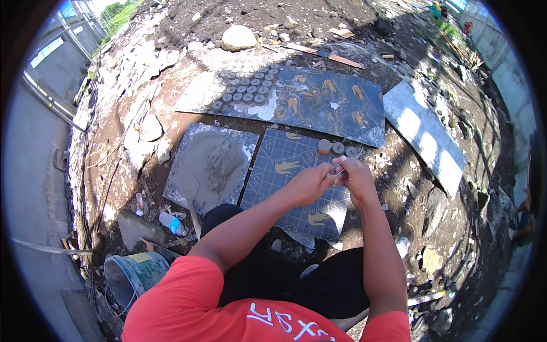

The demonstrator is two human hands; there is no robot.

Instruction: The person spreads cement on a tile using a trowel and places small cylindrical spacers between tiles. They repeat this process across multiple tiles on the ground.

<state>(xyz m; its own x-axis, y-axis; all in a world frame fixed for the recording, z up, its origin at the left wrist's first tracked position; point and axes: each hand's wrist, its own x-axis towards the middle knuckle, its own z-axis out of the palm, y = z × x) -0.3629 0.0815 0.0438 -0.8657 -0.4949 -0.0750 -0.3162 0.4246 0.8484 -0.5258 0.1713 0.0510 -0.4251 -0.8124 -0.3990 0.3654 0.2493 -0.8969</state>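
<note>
My left hand (pixel 317 184) and my right hand (pixel 359 181) meet above the right part of a dark printed board (pixel 290 196). Pinched between the fingertips of both are thin strands of wire (pixel 356 155), which poke out beyond the fingers. Just past my hands, on the board's far edge, stand a round piece with an orange side (pixel 324 147) and two grey round mortar discs (pixel 338 149). To the left, wet grey mortar (pixel 219 162) is heaped on another board (pixel 244 138). A wooden handle (pixel 195 220) sticks out from that board's near edge.
Rows of grey discs (pixel 248 89) cover the left part of a long dark board (pixel 330 105) farther off. A pale panel (pixel 427 134) lies on the right. A bucket (pixel 139 273) and a plastic bottle (pixel 172 224) are at my left. Rocky soil surrounds everything.
</note>
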